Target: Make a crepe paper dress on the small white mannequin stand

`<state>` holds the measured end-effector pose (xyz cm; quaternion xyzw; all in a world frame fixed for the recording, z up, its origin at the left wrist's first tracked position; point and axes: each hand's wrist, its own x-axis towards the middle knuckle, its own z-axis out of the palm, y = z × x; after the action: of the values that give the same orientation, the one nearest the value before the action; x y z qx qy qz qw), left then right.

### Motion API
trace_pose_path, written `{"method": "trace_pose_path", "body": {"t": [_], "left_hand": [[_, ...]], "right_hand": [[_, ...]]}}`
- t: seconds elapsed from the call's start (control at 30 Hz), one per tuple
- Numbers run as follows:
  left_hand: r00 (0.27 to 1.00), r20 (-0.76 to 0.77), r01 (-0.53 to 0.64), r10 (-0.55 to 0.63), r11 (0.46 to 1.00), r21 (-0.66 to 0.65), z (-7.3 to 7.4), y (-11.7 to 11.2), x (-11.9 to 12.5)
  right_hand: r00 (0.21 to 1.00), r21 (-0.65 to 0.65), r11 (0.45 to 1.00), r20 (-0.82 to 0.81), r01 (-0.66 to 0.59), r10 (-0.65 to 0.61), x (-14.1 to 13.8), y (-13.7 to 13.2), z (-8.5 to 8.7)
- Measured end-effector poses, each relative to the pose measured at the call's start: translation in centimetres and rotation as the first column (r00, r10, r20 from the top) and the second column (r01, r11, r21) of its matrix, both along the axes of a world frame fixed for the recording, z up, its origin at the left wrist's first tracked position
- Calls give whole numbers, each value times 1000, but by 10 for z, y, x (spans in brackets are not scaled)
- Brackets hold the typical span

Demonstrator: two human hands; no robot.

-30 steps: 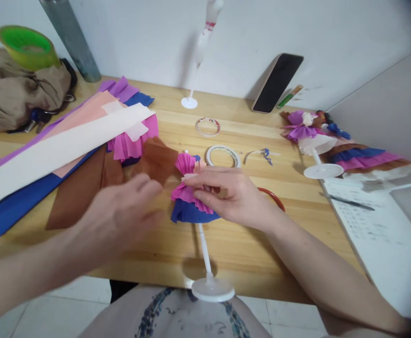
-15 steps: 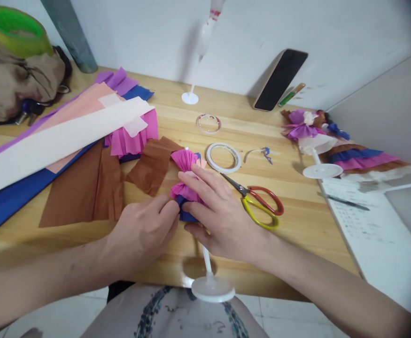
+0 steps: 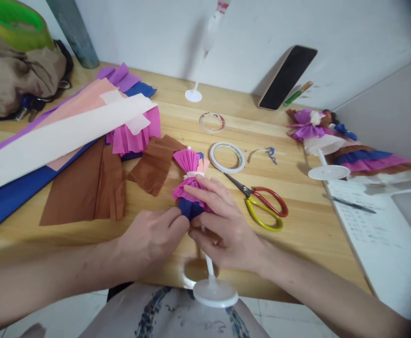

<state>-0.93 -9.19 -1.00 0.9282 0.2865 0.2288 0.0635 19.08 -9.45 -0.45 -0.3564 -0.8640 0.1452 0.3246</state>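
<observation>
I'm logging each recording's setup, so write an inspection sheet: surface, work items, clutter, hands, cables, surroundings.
Surface: wooden table, light grain.
Work items: ruffled paper on a white stand; paper sheets, scissors and tape roll nearby.
Clutter: brown cloth, keys, bottle, phone, pen.
Hands: left hand pinching the ruffled paper's blue layer; right hand against its side, grip partly hidden.
Cables: nothing seen.
Surroundings: white wall behind, tiled floor below.

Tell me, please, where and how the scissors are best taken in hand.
I would grip the handles, coming with the right hand from the right: the scissors lie flat, handles toward that side, while the blades point away to the left, near the tape.
</observation>
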Motion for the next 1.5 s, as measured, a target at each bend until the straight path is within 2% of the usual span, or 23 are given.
{"method": "trace_pose_path", "body": {"t": [0.1,0.2,0.27,0.4,0.6,0.7,0.9,1.1,1.3,1.5], "left_hand": [[998,-53,41,-38,998,46,-1,0,1],[998,-51,51,-48,996,71,0,0,2],[1000,-17,20,-19,997,77,1,0,1],[994,-38,-100,102,993,57,1,2,-2],[989,-16,-146,147,989,16,-4,4,-3],[987,9,-159,159,987,-6,-5,4,-2],[990,47,-132,131,991,22,-5,3,-2],[989,116,-98,91,994,54,-4,1,-3],[989,132,-75,70,997,30,-4,-2,-2],[990,122,-83,71,991,100,-1,2,2]], "right_hand": [[998,22,999,-50,28,-27,4,4,2],[1000,99,995,21,3,-5,7,9,0],[999,122,992,31,-23,20,7,11,-1],[998,75,997,-51,-18,22,6,10,1],[990,63,998,136,18,-27,2,6,2],[985,88,994,159,59,-72,0,4,0],[993,208,977,99,37,-59,0,3,-3],[996,206,978,83,16,-34,0,2,-5],[999,211,976,0,52,-53,-2,1,-7],[997,187,981,-64,55,-43,-2,1,-9]]}}
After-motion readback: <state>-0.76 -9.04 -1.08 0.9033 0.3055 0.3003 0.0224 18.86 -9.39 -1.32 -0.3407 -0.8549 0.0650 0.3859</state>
